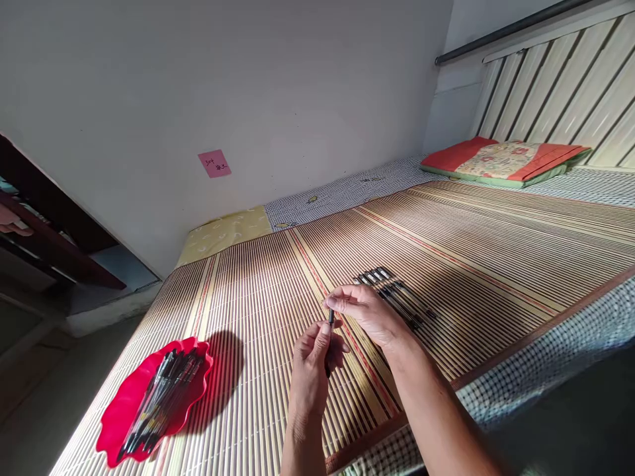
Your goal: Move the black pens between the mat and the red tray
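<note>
A slim black pen [331, 317] stands roughly upright between my two hands above the striped mat. My left hand [313, 350] pinches its lower part, with the thumb on the near side. The fingertips of my right hand [366, 312] close on the pen's upper end, so its tip is partly hidden. Just beyond my right hand lie several short black pen caps [376, 274] in a row. Beside them are several long dark pens or pen barrels [407, 304], partly covered by my right hand and wrist.
A red scalloped dish [119, 403] at the left holds a heap of pens [166, 396]. The slatted mat [258, 317] covers the bed. A folded red and floral cushion [501, 160] lies at the far right, near the white slatted headboard [570, 86]. A pink note [214, 163] sticks to the wall.
</note>
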### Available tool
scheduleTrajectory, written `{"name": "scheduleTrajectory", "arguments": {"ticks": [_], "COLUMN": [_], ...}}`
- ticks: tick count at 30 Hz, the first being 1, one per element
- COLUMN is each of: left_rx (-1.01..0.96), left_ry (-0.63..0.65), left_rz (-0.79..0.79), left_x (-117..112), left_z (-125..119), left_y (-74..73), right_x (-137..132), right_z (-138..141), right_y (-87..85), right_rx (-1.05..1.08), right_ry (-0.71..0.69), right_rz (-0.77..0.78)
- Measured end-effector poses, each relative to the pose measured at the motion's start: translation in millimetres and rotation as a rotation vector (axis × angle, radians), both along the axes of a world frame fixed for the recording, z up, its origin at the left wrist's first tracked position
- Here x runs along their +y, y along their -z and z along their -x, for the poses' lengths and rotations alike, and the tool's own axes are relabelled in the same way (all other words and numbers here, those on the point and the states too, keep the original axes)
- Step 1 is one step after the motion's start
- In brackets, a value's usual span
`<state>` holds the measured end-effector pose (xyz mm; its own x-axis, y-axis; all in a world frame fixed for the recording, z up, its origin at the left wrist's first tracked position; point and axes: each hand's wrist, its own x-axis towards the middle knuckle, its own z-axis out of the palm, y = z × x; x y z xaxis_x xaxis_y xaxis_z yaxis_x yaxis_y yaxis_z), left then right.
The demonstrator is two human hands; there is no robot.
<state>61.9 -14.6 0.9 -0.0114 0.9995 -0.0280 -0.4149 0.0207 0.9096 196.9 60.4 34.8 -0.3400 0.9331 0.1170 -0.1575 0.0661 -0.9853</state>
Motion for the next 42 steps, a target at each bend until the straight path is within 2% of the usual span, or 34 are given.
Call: {"name": "scheduleTrajectory", "arguments": {"ticks": [3, 5, 9, 13, 15, 19, 22, 25, 32, 35, 38, 40, 42], "left_rx": [-0.057, -0.074, -0.035, 0.031, 0.057, 0.058, 0.05, 0.092, 0.291, 0.27, 0.221, 0.192, 0.171], "left_ry": [0.077, 0.093, 0.008, -0.121, -0.073, 0.163, 0.227, 0.153, -0.123, -0.216, -0.256, -0.273, -0.285], "left_rz": [0.036, 0.032, 0.0, -0.022, -0.007, 0.064, 0.069, 0.067, 0.082, 0.088, 0.085, 0.068, 0.053], "left_x": [0.5, 1.1, 3.3, 3.1, 1.1, -4.1, -6.0, -4.8, 6.2, 8.7, 9.2, 9.4, 9.8], "left_z": [3.5, 6.1, 5.4, 1.0, 2.3, 12.1, 18.3, 21.2, 27.1, 30.9, 32.8, 31.7, 29.2], "left_y": [-2.1, -1.6, 3.0, 4.3, 2.4, -2.5, -4.0, -1.7, 12.5, 14.6, 15.3, 16.4, 17.2], "right_x": [0.0, -0.5, -0.1, 1.3, 1.8, 3.0, 3.1, 3.2, 9.9, 15.1, 24.1, 31.1, 36.8], "right_z": [0.8, 0.7, 3.8, 10.6, 11.5, 6.6, 5.3, 12.3, 42.5, 39.9, 23.4, 11.7, 4.7], "right_y": [0.0, -1.4, -2.2, 2.2, 4.2, 5.4, 6.4, 10.0, 27.9, 33.5, 38.1, 41.6, 44.6], "right_rx": [0.007, -0.002, -0.05, -0.027, -0.006, 0.017, 0.019, 0.049, 0.063, -0.159, -0.678, -0.989, -1.175], "right_ry": [0.024, 0.038, 0.073, 0.072, 0.081, 0.09, 0.085, 0.082, 0.13, 0.2, 0.406, 0.473, 0.453], "right_rz": [0.071, 0.052, -0.022, -0.006, 0.019, 0.042, 0.033, 0.043, 0.005, -0.1, -0.193, -0.169, -0.134]}}
